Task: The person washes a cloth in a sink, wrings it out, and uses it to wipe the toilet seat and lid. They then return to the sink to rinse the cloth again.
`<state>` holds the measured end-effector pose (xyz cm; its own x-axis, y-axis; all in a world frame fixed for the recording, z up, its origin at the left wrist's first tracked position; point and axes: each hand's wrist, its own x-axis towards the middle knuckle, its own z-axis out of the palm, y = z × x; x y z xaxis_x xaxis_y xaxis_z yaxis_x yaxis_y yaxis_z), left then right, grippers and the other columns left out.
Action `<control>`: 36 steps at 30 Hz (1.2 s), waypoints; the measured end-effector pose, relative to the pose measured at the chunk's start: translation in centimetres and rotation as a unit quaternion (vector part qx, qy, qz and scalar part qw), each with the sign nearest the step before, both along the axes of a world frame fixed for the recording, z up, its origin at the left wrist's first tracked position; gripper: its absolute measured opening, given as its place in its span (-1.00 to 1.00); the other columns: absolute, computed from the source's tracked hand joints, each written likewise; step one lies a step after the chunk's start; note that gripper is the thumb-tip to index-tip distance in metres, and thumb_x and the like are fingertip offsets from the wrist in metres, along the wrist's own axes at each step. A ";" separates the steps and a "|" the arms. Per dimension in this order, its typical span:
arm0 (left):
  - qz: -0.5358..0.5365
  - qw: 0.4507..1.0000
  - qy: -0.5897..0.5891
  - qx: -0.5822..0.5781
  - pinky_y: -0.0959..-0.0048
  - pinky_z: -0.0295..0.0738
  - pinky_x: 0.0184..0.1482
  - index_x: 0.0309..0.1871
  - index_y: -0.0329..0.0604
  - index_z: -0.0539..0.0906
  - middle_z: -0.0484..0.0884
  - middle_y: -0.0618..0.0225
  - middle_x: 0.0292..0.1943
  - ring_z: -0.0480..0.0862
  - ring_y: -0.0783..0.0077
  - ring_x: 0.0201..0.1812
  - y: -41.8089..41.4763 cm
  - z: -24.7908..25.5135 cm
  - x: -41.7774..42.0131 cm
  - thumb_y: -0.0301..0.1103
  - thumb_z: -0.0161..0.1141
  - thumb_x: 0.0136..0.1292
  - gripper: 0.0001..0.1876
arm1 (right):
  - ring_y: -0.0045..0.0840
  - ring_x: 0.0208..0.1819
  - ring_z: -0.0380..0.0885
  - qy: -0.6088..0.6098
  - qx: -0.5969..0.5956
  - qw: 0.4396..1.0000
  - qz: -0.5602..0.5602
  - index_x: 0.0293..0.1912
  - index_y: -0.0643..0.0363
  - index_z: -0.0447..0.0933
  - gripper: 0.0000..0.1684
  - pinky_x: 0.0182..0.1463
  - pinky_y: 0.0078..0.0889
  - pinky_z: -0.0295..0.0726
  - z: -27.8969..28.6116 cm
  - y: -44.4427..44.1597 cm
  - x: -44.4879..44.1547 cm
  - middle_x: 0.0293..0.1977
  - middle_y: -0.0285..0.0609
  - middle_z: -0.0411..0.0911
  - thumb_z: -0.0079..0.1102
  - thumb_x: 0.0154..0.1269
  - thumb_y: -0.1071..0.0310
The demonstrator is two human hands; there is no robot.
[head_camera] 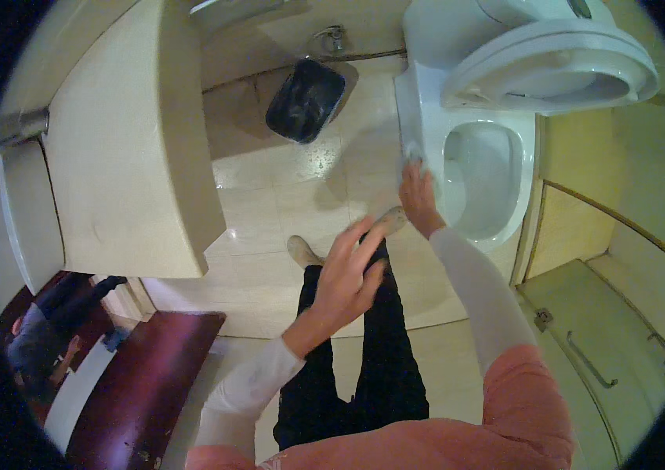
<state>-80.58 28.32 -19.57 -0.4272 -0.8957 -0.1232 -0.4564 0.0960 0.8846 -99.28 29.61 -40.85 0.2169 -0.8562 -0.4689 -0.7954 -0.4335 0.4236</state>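
Observation:
My right hand [419, 192] is pressed against the outer side of a white ceramic toilet [527, 176]. Under its outstretched fingertips shows a small pale cloth [412, 155], blurred and mostly covered by the hand. The toilet's seat and lid [555, 67] are raised. My left hand [347, 273] hovers in front of my legs, fingers bent and apart, holding nothing; it is slightly blurred and touches no surface that I can see.
A black waste bin [306, 103] stands by the wall beneath a metal valve [336, 39]. A cream box-like unit [115, 147] fills the left. Right is a glass door with a metal handle [592, 359]. Beyond a dark red door [144, 376] appears another person [44, 346].

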 end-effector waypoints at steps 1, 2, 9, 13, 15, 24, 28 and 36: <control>0.017 1.000 -0.017 0.020 0.23 0.31 0.19 0.22 -0.28 0.36 0.36 -0.02 0.17 0.38 -0.03 0.18 3.9 -0.2 2.5 -0.59 0.12 0.09 -0.46 | -0.10 0.28 0.11 0.007 0.003 0.998 0.055 0.14 0.14 0.41 -0.49 0.20 0.01 0.14 -0.1 3.4 -0.3 0.19 -0.05 0.26 -0.06 0.21 0.19; 0.023 0.999 -0.031 0.037 0.25 0.32 0.18 0.23 -0.27 0.35 0.36 -0.02 0.17 0.38 -0.02 0.18 6.7 -0.5 5.4 -0.60 0.10 0.10 -0.46 | -0.05 0.24 0.16 0.019 0.004 0.995 0.098 0.13 0.21 0.40 -0.47 0.27 0.00 0.10 -1.1 6.6 -0.6 0.13 0.07 0.30 -0.09 0.21 0.16; 0.132 0.973 -0.124 0.143 0.27 0.46 0.03 0.15 -0.22 0.42 0.50 0.02 0.01 0.53 0.05 0.00 15.1 2.9 24.2 -0.58 0.09 0.12 -0.54 | -0.23 0.05 0.34 -0.183 0.281 0.800 -0.498 0.02 0.32 0.46 -0.46 0.06 -0.13 0.27 1.2 24.9 -5.8 -0.01 0.02 0.42 0.04 0.15 0.11; 0.233 0.948 -0.086 0.199 0.30 0.52 -0.11 0.09 -0.22 0.46 0.54 0.04 -0.05 0.57 0.09 -0.10 21.5 3.9 27.9 -0.54 0.09 0.14 -0.60 | -0.41 -0.11 0.46 -0.291 0.293 0.695 -0.589 -0.08 0.32 0.53 -0.53 -0.06 -0.34 0.41 16.8 32.6 -9.2 -0.17 -0.11 0.54 0.18 0.11 0.16; 0.255 0.949 -0.050 0.180 0.33 0.53 -0.17 0.09 -0.17 0.48 0.58 0.08 -0.11 0.61 0.15 -0.22 21.8 4.4 31.2 -0.51 0.09 0.14 -0.61 | -0.50 -0.19 0.52 -0.348 0.257 0.675 -0.598 -0.13 0.31 0.56 -0.57 -0.12 -0.45 0.48 21.7 33.0 -5.4 -0.24 -0.17 0.60 0.24 0.09 0.18; 0.349 0.912 0.036 0.212 0.48 0.55 -0.22 0.10 -0.18 0.50 0.63 0.20 -0.20 0.62 0.45 -0.28 28.1 6.7 39.3 -0.47 0.11 0.19 -0.63 | -0.23 -0.04 0.44 -0.576 -0.095 0.795 -0.163 -0.21 0.27 0.53 -0.60 0.01 -0.31 0.39 42.9 10.5 24.5 -0.11 0.02 0.49 0.34 -0.01 0.22; 0.435 0.874 0.046 0.212 0.47 0.55 -0.20 0.07 -0.22 0.52 0.62 0.21 -0.25 0.61 0.42 -0.25 31.9 4.8 44.7 -0.46 0.09 0.20 -0.67 | -0.16 0.17 0.28 -0.499 -0.165 0.850 -0.041 -0.09 0.12 0.51 -0.55 0.07 -0.05 0.37 40.7 3.4 31.7 0.17 0.02 0.28 0.32 0.01 0.17; 0.596 0.756 0.040 0.268 0.49 0.57 -0.27 0.03 -0.31 0.53 0.62 0.23 -0.34 0.63 0.45 -0.35 35.6 7.5 52.1 -0.44 0.11 0.18 -0.67 | -0.04 0.36 -0.04 -0.316 -0.166 0.931 -0.077 0.18 -0.29 0.34 -0.47 0.10 0.45 0.17 31.9 -6.0 40.4 0.39 -0.24 -0.05 0.11 0.20 0.02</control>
